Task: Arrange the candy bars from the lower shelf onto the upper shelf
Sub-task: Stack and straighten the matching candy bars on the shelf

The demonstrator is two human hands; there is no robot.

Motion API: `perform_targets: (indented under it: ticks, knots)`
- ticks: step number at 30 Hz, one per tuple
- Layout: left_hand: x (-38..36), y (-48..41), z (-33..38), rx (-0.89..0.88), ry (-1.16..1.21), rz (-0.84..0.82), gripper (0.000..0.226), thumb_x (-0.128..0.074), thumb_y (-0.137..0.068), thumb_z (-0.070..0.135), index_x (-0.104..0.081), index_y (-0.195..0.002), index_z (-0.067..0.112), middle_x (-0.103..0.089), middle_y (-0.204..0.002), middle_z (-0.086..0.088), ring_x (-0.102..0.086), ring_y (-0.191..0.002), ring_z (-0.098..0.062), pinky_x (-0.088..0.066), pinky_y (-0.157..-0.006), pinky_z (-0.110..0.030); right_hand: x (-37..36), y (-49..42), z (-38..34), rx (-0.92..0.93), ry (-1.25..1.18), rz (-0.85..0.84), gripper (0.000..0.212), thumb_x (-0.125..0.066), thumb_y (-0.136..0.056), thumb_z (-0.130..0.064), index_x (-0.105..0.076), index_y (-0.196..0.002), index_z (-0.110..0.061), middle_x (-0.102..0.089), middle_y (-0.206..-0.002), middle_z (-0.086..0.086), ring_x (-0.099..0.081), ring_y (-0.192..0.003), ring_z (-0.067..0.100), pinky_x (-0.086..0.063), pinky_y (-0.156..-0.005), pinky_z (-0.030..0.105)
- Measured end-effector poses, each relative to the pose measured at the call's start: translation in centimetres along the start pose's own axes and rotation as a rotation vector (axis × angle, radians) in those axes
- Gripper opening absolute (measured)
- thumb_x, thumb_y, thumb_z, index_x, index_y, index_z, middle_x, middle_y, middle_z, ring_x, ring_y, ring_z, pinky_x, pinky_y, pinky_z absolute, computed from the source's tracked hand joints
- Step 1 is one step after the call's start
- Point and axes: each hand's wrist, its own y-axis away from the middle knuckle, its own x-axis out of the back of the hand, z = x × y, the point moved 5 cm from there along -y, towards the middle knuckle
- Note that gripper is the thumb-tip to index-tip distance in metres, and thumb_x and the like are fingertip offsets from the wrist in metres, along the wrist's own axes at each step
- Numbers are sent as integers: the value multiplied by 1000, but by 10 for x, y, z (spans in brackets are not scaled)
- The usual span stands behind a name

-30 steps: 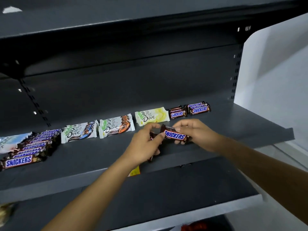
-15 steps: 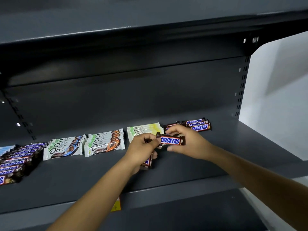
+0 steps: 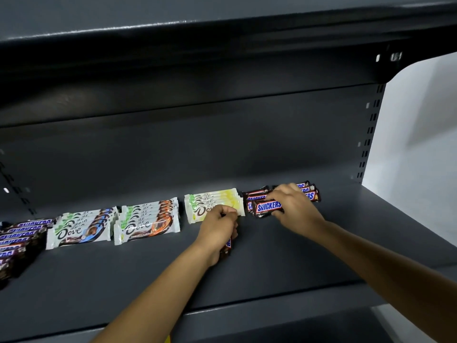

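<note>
Candy bars: they lie in a row along the upper shelf [image 3: 272, 268], labels up and long axes running left to right; more are in the hands.
Far-left Snickers rows [image 3: 22, 233]: dark wrappers overlapped front to back, partly cut off by the frame edge.
Blue Dove stack [image 3: 81, 229]: white wrappers, fanned, just beside the far-left Snickers rows.
Orange Dove stack [image 3: 148, 221]: next along, with a narrow gap to the blue one.
Yellow Dove stack [image 3: 212, 200]: mid-shelf, with its front right corner hidden behind the left hand.
Left hand [image 3: 217, 226]: its fingers are curled round a spare Snickers [image 3: 227, 246], whose end pokes out below the hand. This one runs front to back, pointing toward the person. Whether it is one bar or several cannot be told.
Held Snickers bar [image 3: 268, 207]: it lies level, label up, on or just over the front of the small Snickers pile [image 3: 256, 194].
Right hand [image 3: 294, 206]: its fingers are clamped on the right end of the held Snickers bar.
Right-end Snickers stack [image 3: 312, 194]: mostly behind the right hand, just beside the small pile.
What the next move turns on: the pile lies directly under the right hand's fingers, so letting go should finish this placement. The spare Snickers lies crosswise to the row. It probably needs a quarter turn and a pass rightward, and the right hand is the nearer to the pile.
</note>
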Motion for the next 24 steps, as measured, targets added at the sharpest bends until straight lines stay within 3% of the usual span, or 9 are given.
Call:
perform_targets:
  ticks: [4, 7, 10, 13, 17, 20, 22, 24]
  knots:
    - [-5, -8, -6, 56, -25, -62, 33, -36, -77, -9, -46, -96, 15, -44, -56, -1, -39, -54, -18, -36, -63, -31, -18, -9, 3, -10, -9, -51, 37, -65, -81, -10, -60, -117, -10, -55, -117, 6, -45, -111, 22, -32, -97, 27]
    - [-8, -10, -4, 28, -60, -108, 38, -30, -78, -14, -40, -96, 17, -41, -67, -5, -38, -58, -18, -33, -58, -28, -27, -11, 6, -24, -19, -53, 36, -62, -80, -4, -61, -115, -9, -54, -115, 7, -46, -110, 23, -36, -95, 27]
    - [-7, -12, -1, -19, -87, -147, 44, -34, -78, -18, -38, -97, 21, -42, -80, -8, -41, -65, -19, -36, -51, -26, -29, -9, 7, -30, -3, -22, 34, -64, -79, -6, -62, -113, -10, -57, -112, 6, -47, -108, 23, -39, -93, 29]
    - [-8, -11, 1, -95, -132, -177, 49, -46, -75, -20, -44, -97, 23, -47, -77, -4, -43, -67, -15, -40, -57, -25, -26, -10, 8, -31, 34, -8, 35, -69, -78, -16, -62, -112, -13, -59, -111, 4, -47, -108, 23, -41, -93, 33]
    - [-8, -10, 5, -158, -114, -136, 29, -64, -80, -9, -59, -97, 14, -57, -76, 1, -53, -62, -10, -48, -57, -17, -26, -13, 10, -51, 22, -73, 40, -67, -80, -25, -58, -119, -19, -56, -118, 1, -43, -113, 19, -36, -97, 32]
    - [-2, -15, 4, -151, -68, -34, 16, -70, -79, 1, -66, -90, 12, -61, -77, 1, -58, -64, -12, -52, -65, -23, -25, -11, 11, -65, 6, -136, 46, -67, -80, -32, -55, -123, -21, -52, -121, -1, -40, -115, 17, -34, -101, 33]
    - [1, -17, 2, -118, 6, 3, 6, -71, -80, 6, -68, -82, 11, -64, -74, -2, -60, -65, -15, -54, -71, -29, -18, -9, 9, -69, -27, -83, 46, -67, -79, -32, -56, -122, -20, -51, -121, -1, -40, -115, 17, -34, -101, 33]
    - [0, -15, 2, -77, 115, 8, 7, -67, -84, 7, -66, -77, 7, -64, -72, -7, -61, -63, -14, -57, -66, -28, -5, -5, 0, -49, -169, 25, 38, -67, -81, -28, -60, -116, -18, -55, -115, -2, -46, -109, 14, -37, -94, 27]
